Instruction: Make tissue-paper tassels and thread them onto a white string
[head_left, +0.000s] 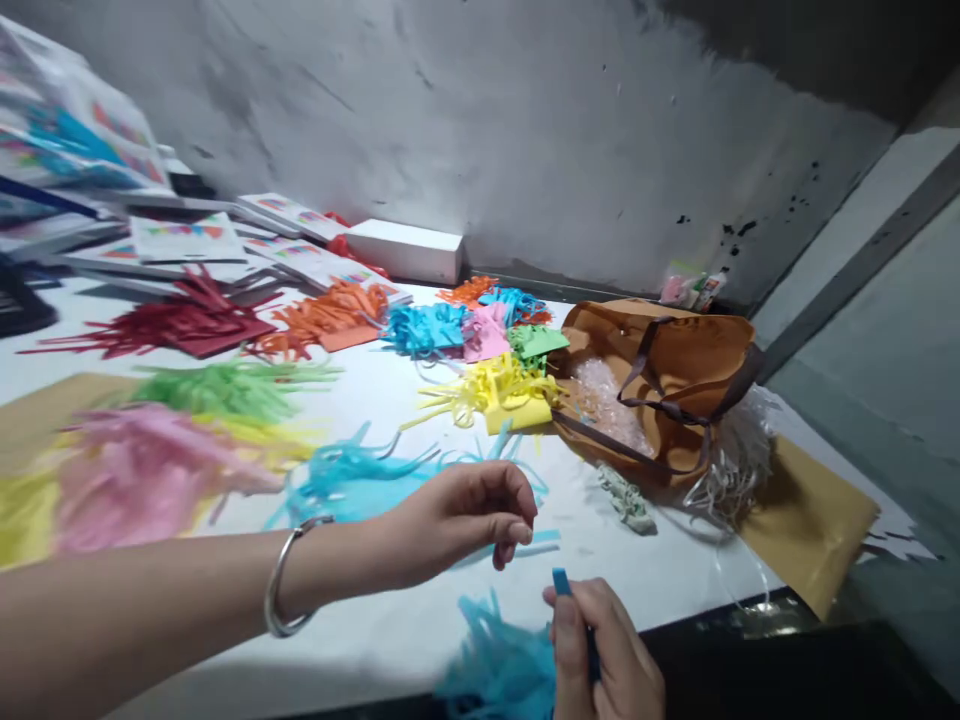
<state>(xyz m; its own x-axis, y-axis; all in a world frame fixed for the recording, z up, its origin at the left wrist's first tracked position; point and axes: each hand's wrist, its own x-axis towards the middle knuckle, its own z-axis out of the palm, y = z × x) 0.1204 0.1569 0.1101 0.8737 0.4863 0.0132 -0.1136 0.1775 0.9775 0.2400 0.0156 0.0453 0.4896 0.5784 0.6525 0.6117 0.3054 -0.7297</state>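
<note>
My right hand (607, 655) is closed at the bottom edge, thumb pressed against the fingers, gripping a folded blue strip (561, 582) whose short end sticks up. Just above and to its left hovers my left hand (465, 520), fingers curled in and thumb close to the index finger; whether anything thin is between them is hidden. A silver bangle (279, 590) circles that wrist. Behind the left hand lie light-blue fringed strips (352, 480) on the white table (375, 640). A blurred bunch of light-blue fringe (499, 655) is beside my right hand.
Fringed bundles in pink (150, 480), green (225, 388), dark red (187, 315), orange (337, 315) and yellow (517, 395) spread across the table. An open brown bag (600, 430) stands at right, beside a tan envelope (810, 520). White boxes (405, 250) line the wall.
</note>
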